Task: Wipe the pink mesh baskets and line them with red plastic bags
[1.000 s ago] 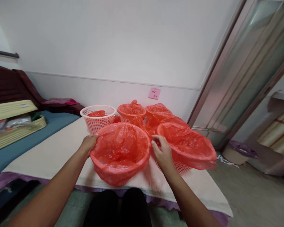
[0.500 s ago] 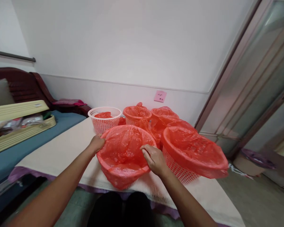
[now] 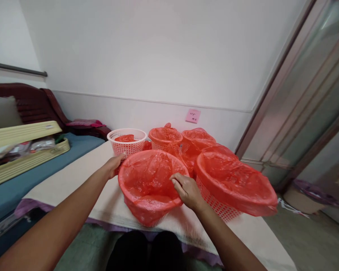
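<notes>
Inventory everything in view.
Table cover: 1, cream, centre
Lined baskets: 4, red, table cover
White basket: 1, white, back left
Bunched plastic: count unclear, red, in white basket
Note: 1, pink, wall
Open box: 1, yellow, left
Mat: 1, blue, left
Bench: 1, dark red, left
Cushion: 1, grey, bench
Cloth: 1, pink, bench
Bin: 1, tan, right
Door: 1, grey, right
Rail: 1, dark, left
Legs: 2, black, bottom
Hands: 2, bare, front basket's sides

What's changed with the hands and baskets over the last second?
The right hand moved left, from beside the front basket to over its right rim; whether it grips is unclear. The left hand stayed by its left rim. The white basket and right-side lined basket stayed put.
</notes>
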`<state>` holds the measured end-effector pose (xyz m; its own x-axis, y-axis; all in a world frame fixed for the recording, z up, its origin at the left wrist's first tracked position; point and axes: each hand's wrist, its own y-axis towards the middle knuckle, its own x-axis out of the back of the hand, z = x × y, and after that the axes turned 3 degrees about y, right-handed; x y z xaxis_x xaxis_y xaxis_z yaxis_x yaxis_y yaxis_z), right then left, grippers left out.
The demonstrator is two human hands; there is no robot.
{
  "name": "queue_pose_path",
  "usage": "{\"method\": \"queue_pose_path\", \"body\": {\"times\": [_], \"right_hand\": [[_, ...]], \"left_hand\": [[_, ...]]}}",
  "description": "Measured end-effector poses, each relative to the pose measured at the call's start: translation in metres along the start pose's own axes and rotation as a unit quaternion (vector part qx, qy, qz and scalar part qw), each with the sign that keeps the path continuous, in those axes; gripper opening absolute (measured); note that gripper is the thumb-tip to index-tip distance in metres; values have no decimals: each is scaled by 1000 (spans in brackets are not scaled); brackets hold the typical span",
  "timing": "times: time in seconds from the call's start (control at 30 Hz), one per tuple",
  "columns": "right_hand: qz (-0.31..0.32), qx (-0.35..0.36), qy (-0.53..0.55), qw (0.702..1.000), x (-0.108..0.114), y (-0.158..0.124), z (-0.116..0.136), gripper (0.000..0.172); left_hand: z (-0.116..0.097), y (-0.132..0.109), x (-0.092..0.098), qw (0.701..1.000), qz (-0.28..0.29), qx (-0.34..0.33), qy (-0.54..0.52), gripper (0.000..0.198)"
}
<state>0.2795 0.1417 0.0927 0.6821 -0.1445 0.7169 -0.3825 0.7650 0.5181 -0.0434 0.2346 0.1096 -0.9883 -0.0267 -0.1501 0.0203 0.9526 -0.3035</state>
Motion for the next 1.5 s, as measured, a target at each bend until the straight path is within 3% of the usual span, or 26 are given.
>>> {"method": "queue_pose_path", "body": {"times": [0.23, 0.5, 0.67, 0.87, 1.1, 1.5], "right_hand": [[-2, 6, -10, 1000, 2, 1, 1, 27], [-8, 7, -9, 1000, 0, 0, 0, 27], [-14, 6, -9, 1000, 0, 0, -1, 27], [-23, 7, -5, 1000, 0, 0, -1, 26], [-24, 4, -6, 1000, -1, -1, -1, 27], [-26, -1, -16, 1000, -1, -2, -2, 27]], "left_hand": [[-4, 15, -15, 991, 61, 100, -58, 30], [18, 2, -23, 976, 130, 122, -129, 31], [33, -1, -16, 977, 114, 109, -141, 30], [48, 0, 5, 984, 72, 75, -146, 25], [49, -33, 19, 975, 77, 22, -209, 15], [75, -63, 2, 935, 68, -25, -347, 29]]}}
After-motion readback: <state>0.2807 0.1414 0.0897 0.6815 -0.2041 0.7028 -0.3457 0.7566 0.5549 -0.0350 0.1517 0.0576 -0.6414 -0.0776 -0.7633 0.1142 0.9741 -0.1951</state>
